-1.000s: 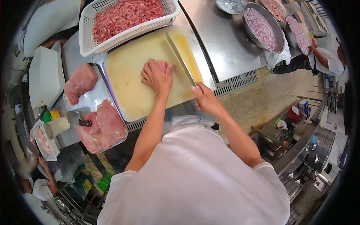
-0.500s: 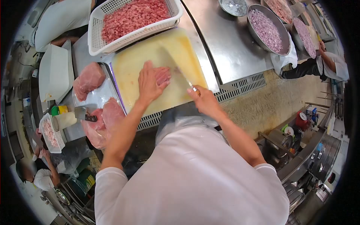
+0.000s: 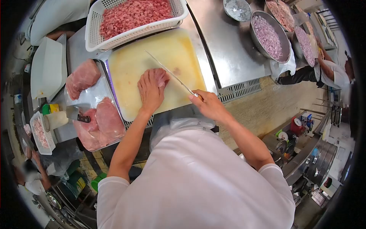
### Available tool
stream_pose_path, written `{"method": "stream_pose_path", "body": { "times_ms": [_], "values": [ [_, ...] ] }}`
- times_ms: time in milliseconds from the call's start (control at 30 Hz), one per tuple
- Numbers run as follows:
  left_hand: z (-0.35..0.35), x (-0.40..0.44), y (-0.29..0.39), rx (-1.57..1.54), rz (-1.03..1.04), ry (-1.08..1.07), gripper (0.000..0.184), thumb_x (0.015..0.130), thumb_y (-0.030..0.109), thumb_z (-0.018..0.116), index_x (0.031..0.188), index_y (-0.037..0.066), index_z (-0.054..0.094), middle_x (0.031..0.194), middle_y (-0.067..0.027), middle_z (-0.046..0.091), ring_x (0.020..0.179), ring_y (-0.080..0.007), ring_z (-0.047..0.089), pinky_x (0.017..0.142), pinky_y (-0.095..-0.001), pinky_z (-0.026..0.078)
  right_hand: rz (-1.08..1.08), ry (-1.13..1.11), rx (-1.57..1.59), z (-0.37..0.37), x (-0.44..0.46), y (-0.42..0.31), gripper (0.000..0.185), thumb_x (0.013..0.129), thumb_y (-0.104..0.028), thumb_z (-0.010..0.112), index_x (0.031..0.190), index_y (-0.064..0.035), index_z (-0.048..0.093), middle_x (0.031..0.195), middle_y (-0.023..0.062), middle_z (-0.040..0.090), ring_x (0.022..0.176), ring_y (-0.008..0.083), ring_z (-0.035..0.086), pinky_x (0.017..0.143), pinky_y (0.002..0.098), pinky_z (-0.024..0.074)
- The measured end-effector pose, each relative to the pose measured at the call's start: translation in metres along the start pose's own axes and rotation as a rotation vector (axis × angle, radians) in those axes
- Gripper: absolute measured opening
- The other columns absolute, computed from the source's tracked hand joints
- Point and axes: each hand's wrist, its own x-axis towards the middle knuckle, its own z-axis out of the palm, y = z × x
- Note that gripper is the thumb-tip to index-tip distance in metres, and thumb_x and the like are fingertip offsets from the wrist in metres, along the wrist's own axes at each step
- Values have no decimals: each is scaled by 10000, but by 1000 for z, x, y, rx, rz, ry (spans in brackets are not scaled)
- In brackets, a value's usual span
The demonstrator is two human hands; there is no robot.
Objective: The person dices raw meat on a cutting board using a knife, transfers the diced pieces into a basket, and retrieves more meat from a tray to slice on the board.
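On the yellowed cutting board, a piece of raw meat lies under my left hand, whose fingers curl over its left side and hold it down. My right hand is wrapped round the handle of a long knife. The blade stands edge-on just right of the meat and points away toward the board's far side; whether it touches the meat, I cannot tell. Left of the board, a metal tray bears several large raw meat pieces and a cleaver with a dark handle.
A white perforated basket of diced meat stands beyond the board. Metal bowls of chopped pinkish food sit on the right steel table. At left are an empty-looking white tub and a small basket. Co-workers stand on both sides.
The knife has swung from a broad-side, blurred position to edge-on, nearer the meat. My left fingers have curled more over the meat. The whole view has shifted slightly.
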Motion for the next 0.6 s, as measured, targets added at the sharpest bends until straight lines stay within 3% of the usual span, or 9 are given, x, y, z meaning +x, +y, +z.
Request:
{"method": "stream_pose_path", "body": {
  "times_ms": [67, 167, 267, 367, 400, 500, 600],
  "values": [
    [-10, 3, 8, -23, -22, -5, 754, 906, 209, 709, 1531, -62, 386, 1513, -281, 437, 1379, -471, 412, 1168, -559, 296, 34, -38, 10, -13, -5, -11, 583, 1036, -499, 589, 1290, 16, 695, 954, 229, 743, 926, 370, 716, 853, 449, 542],
    [-3, 18, 12, -101, -83, 195, 545, 896, 188, 670, 1372, -42, 538, 1405, -253, 507, 1307, -462, 448, 1102, -563, 334, 25, -44, -19, -22, -10, -16, 587, 1035, -499, 592, 1295, 18, 692, 908, 218, 738, 868, 349, 713, 819, 440, 546],
    [15, 30, 10, -160, -306, 123, 352, 890, 174, 659, 1188, -10, 623, 1240, -214, 557, 1189, -430, 491, 1026, -546, 360, -29, -45, -60, -22, -15, -5, 580, 1040, -481, 593, 1296, 31, 688, 866, 216, 729, 830, 331, 713, 796, 430, 549],
    [30, 30, 3, -8, -127, 300, 226, 890, 153, 658, 1073, 22, 638, 1115, -171, 556, 1083, -386, 508, 952, -512, 371, -25, -85, -87, -32, 1, -19, 580, 1050, -469, 581, 1292, 49, 679, 875, 239, 724, 846, 346, 717, 807, 430, 548],
    [23, 29, 7, -3, -133, 255, 258, 875, 51, 619, 1127, -6, 617, 1185, -217, 556, 1154, -409, 511, 979, -521, 383, 37, -131, -79, -28, -5, -21, 581, 1054, -467, 575, 1289, 54, 676, 886, 251, 723, 859, 356, 719, 816, 432, 548],
    [19, 32, 9, -50, -144, 210, 225, 885, 51, 607, 1103, -1, 625, 1178, -214, 561, 1136, -409, 513, 973, -525, 379, 22, -197, -68, -20, 26, -24, 576, 1060, -453, 565, 1288, 66, 664, 901, 274, 723, 885, 393, 720, 837, 443, 548],
    [18, 29, 9, 19, -162, 203, 205, 907, 85, 601, 1092, 4, 633, 1155, -205, 569, 1108, -403, 522, 954, -516, 386, -168, -112, -67, 19, 68, -12, 559, 1064, -438, 560, 1280, 67, 663, 888, 280, 722, 859, 414, 721, 836, 457, 552]
  ]
}}
